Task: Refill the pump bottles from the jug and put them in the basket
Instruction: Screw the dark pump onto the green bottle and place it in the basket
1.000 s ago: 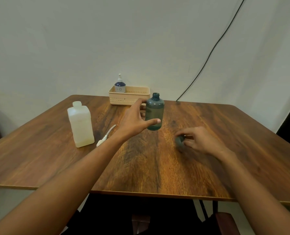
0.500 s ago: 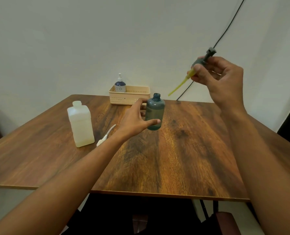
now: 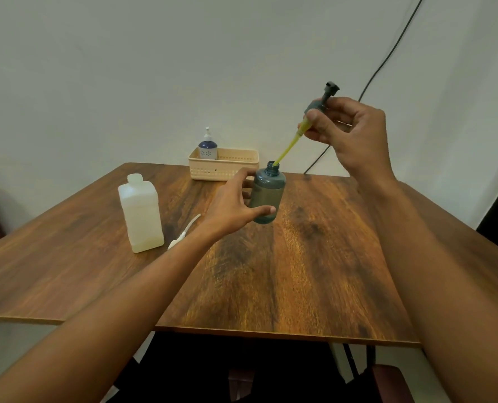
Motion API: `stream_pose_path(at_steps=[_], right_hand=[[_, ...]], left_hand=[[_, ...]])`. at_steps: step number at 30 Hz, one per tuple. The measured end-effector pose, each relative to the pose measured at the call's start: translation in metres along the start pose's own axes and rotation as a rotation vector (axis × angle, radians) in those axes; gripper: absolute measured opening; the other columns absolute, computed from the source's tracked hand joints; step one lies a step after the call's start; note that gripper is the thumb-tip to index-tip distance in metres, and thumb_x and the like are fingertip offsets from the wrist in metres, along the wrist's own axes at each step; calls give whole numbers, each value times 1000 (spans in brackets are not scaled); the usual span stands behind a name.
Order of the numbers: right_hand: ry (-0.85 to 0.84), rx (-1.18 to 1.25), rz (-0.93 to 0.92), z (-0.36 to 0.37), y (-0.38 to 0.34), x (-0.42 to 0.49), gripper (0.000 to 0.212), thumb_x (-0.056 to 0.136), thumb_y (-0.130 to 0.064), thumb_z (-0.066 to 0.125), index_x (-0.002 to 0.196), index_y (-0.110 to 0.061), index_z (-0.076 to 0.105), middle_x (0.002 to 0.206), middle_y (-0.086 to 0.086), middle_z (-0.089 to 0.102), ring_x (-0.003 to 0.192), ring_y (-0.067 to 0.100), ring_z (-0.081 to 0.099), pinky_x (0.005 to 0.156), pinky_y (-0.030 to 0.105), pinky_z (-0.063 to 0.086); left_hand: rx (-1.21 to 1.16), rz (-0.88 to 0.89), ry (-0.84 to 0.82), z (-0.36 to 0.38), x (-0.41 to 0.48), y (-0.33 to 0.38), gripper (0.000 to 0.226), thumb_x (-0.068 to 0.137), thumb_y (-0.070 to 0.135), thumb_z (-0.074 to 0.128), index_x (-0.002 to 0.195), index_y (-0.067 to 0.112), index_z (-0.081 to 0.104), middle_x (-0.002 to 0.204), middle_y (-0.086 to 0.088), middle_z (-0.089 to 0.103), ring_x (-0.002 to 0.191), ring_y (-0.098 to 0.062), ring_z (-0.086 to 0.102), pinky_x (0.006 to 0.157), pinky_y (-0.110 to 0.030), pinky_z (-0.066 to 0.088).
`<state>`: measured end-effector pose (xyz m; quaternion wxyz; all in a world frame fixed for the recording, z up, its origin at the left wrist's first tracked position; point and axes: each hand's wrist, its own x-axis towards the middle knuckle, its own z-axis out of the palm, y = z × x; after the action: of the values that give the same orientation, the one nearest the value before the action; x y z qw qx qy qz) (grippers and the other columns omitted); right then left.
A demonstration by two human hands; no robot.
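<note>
My left hand (image 3: 230, 205) grips a grey-green pump bottle (image 3: 266, 196) upright above the table, its neck uncapped. My right hand (image 3: 346, 132) pinches the bottle's dark pump head (image 3: 322, 98) above and to the right; its yellow dip tube (image 3: 288, 148) slants down with the tip at the bottle's mouth. A white translucent jug (image 3: 141, 213) stands uncapped on the left of the table, nearly empty. A beige basket (image 3: 227, 168) sits at the far edge, with a blue-and-white pump bottle (image 3: 207, 145) standing in its left end.
A white pump head with its tube (image 3: 183, 232) lies on the wooden table (image 3: 314, 271) between the jug and my left forearm. A black cable (image 3: 387, 62) runs down the wall behind the table. A chair shows below the front edge.
My right hand picked the pump head up from the table, raised it, then brought it down and left until the tube's tip met the bottle's mouth. My left hand kept the bottle still.
</note>
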<state>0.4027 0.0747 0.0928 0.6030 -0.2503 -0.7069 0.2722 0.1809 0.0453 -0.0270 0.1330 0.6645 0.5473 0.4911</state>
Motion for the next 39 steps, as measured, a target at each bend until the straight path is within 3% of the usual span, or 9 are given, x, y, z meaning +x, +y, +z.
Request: stream_pose_path(at_steps=[6,11,13,17,24,28,31,35,39], right_hand=[[-196,-156,51,17,16,-5,37,95,-21,81,128,-7,74,114,3,80,104,14,80,90,38,66],[-320,-224,112,22,29,-8,42,93,-29,83,131,-13,75,120,-1,80,112,12,77,101,40,62],[-347,-269,105,22,31,-9,44,93,-33,83,132,-16,75,122,-5,79,114,6,75,104,34,59],[-386,-337,92,23,35,-10,44,93,-36,82,133,-18,75,122,-8,78,113,-1,72,95,19,54],[-351,-357,98,23,38,-13,43,90,-37,85,126,-15,77,118,-2,78,113,10,73,99,29,58],[-293,-399,103,30,41,-14,38,85,-44,88,107,-17,74,105,0,77,100,14,74,86,27,62],[-322,-391,149,32,44,-12,44,85,-51,86,109,-17,69,107,-1,76,97,12,73,79,23,60],[-526,-104,253,18,41,-6,39,98,-41,76,132,-23,73,124,-9,78,117,5,73,96,25,60],[-529,-175,209,15,41,-2,31,97,-36,78,125,-22,79,123,-9,80,123,7,71,113,42,51]], left_hand=[[-14,17,-1,5,-1,0,80,74,40,91,140,31,47,140,3,60,114,-11,62,84,-22,56],[-17,18,5,3,0,-1,80,73,43,91,139,33,47,138,6,61,103,-1,60,76,-15,51],[-14,18,0,3,0,-2,80,73,44,91,139,34,46,137,6,61,98,4,58,74,-13,50],[-6,21,2,4,-1,-2,80,73,45,90,138,35,46,138,5,61,95,5,57,72,-13,50],[-7,24,9,6,-1,-2,83,73,45,90,141,32,46,139,2,61,104,-5,59,73,-14,50],[-5,33,6,7,-3,-1,86,73,45,90,144,32,45,141,1,60,109,-7,59,80,-19,53],[-12,29,7,8,-4,1,86,72,45,91,143,33,44,140,3,60,110,-7,59,82,-21,54],[-26,17,-4,6,-3,1,85,71,47,91,142,33,45,139,3,61,105,-5,60,78,-16,50],[-17,16,8,6,-4,3,85,70,51,90,140,36,45,138,6,61,100,0,59,75,-14,48]])
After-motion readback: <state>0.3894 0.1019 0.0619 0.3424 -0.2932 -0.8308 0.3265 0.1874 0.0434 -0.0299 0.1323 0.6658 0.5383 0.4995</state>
